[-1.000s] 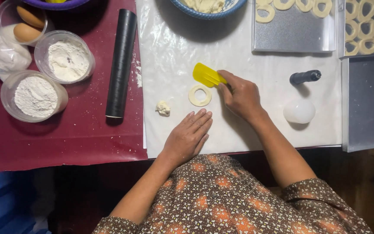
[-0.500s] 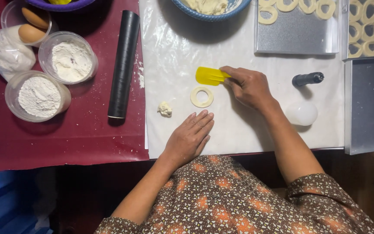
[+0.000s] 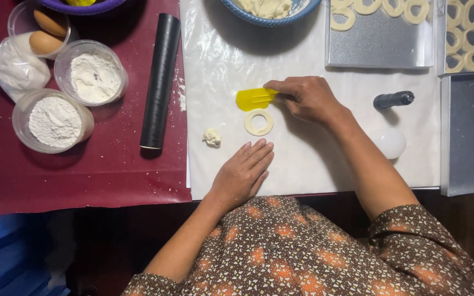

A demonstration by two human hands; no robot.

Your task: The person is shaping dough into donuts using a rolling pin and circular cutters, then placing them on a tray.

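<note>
While resting flat on the white sheet (image 3: 314, 159) at the near edge of the desk, left hand (image 3: 242, 174) spread, palm down, fingers together and pointing up toward the dough ring (image 3: 259, 122), holding nothing, probably steadying the sheet; just beyond those fingertips, the ring itself, pale and flat on the sheet, apart from both hands; to its left, a small scrap of dough (image 3: 212, 137), likely a cut-out centre set aside; directly above the ring, right hand (image 3: 305, 98) pinching the handle end of a yellow scraper (image 3: 254, 98), blade toward the left and hovering just beside the ring's top edge, apparently angled to get under it; off to the right, a black knobbed tool (image 3: 393, 99) and a white round object (image 3: 389, 142), too washed out to identify; left of the sheet, on the dark red cloth (image 3: 83, 175), a black rolling pin (image 3: 161, 82) lying lengthwise, two tubs of flour (image 3: 56, 119), a tied white bag (image 3: 15, 67) and eggs (image 3: 45, 42) in a clear container; farthest off, a blue bowl of dough (image 3: 272, 10) and metal trays (image 3: 379, 44) holding finished rings in rows, close enough for short transfers; flour dusting on the cloth; dark floor below.
</note>
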